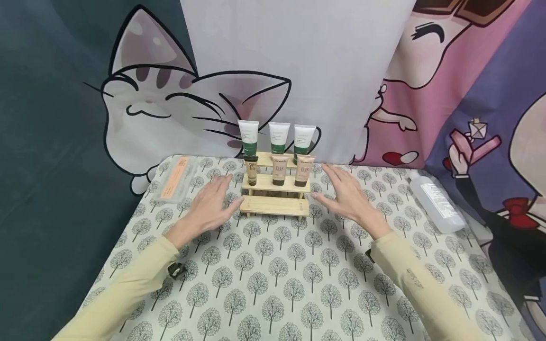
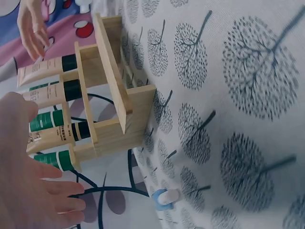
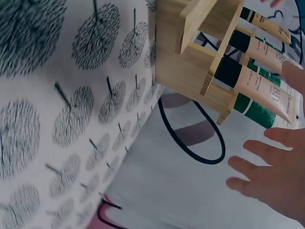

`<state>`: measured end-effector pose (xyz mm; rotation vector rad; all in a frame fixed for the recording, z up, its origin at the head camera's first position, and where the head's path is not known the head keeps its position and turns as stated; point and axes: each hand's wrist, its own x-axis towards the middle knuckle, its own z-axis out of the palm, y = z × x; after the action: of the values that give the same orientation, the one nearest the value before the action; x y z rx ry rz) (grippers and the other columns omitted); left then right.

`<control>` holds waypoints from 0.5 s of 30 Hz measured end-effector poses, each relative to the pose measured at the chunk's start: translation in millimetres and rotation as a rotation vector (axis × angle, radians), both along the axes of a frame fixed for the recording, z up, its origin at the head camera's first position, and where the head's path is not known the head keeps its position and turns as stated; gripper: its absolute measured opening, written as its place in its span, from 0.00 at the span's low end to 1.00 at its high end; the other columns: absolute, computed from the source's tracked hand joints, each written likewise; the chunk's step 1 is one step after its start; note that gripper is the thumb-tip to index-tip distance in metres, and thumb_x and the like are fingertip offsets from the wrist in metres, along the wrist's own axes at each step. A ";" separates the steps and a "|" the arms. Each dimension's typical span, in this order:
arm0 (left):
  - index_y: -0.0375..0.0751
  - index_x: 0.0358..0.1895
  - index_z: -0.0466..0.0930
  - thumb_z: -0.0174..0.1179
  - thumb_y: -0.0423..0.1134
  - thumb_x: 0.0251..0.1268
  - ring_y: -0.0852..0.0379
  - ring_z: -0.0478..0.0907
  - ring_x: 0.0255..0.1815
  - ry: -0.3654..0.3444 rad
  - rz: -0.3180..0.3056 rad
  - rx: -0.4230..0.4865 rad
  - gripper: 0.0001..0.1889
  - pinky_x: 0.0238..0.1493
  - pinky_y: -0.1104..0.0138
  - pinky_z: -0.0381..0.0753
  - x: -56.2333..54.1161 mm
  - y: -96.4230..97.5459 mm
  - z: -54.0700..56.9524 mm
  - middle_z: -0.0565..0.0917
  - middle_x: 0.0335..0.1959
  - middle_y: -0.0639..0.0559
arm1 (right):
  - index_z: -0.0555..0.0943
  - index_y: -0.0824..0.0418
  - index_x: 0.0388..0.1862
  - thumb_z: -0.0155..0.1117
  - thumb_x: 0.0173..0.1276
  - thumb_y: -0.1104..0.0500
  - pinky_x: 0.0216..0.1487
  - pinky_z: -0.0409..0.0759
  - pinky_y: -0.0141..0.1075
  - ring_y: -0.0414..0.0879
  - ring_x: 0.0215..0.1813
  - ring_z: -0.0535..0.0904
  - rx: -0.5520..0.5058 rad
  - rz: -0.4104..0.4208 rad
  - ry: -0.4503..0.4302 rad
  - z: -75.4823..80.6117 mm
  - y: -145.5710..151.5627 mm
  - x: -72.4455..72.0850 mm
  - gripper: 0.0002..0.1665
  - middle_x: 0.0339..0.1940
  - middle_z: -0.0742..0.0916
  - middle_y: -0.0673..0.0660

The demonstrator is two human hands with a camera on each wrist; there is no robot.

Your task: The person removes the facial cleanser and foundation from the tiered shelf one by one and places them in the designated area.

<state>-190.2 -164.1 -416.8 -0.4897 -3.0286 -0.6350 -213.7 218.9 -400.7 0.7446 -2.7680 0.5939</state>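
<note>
A stepped wooden display rack (image 1: 275, 205) stands toward the back of the table. On its top step are several white-and-green tubes (image 1: 279, 135); the middle step carries two pink BB cream tubes (image 1: 279, 170) and a smaller tan tube with a dark top (image 1: 251, 171). The lowest step is bare. My left hand (image 1: 209, 203) is beside the rack's left side, fingers extended, holding nothing. On the right side my right hand (image 1: 344, 195) mirrors it, fingers spread and holding nothing. Both wrist views show the hands near the tubes without gripping them.
A clear plastic case with an orange label (image 1: 176, 178) lies at the back left of the table. At the right lies a clear bottle with a white label (image 1: 439, 201). A tree-print cloth (image 1: 277, 284) covers the table, and a cartoon curtain (image 1: 341, 71) hangs behind.
</note>
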 end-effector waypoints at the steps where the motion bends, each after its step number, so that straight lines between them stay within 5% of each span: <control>1: 0.38 0.82 0.44 0.42 0.66 0.76 0.35 0.47 0.83 0.001 0.009 0.023 0.45 0.84 0.41 0.44 -0.9 0.4 -1.6 0.51 0.82 0.35 | 0.56 0.63 0.81 0.67 0.68 0.41 0.81 0.56 0.64 0.64 0.80 0.61 -0.037 0.008 -0.001 -1.8 -0.8 -2.3 0.53 0.81 0.64 0.66; 9: 0.36 0.80 0.52 0.45 0.63 0.77 0.33 0.56 0.80 -0.034 0.089 0.215 0.42 0.80 0.36 0.53 -7.0 5.7 -17.9 0.57 0.80 0.35 | 0.61 0.64 0.78 0.70 0.68 0.48 0.80 0.60 0.63 0.61 0.77 0.66 -0.249 -0.003 -0.088 -18.7 -7.8 -15.0 0.47 0.77 0.71 0.65; 15: 0.35 0.78 0.57 0.50 0.56 0.77 0.34 0.60 0.78 -0.073 0.134 0.347 0.37 0.79 0.37 0.57 -11.9 11.4 -34.3 0.63 0.78 0.35 | 0.66 0.64 0.75 0.71 0.67 0.54 0.72 0.75 0.58 0.62 0.70 0.74 -0.414 -0.002 -0.128 -28.6 -17.1 -22.0 0.41 0.73 0.75 0.65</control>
<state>-202.0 -152.7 -451.2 -0.2523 -2.8884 -1.1585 -235.7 201.8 -429.3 0.6260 -2.6174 1.2030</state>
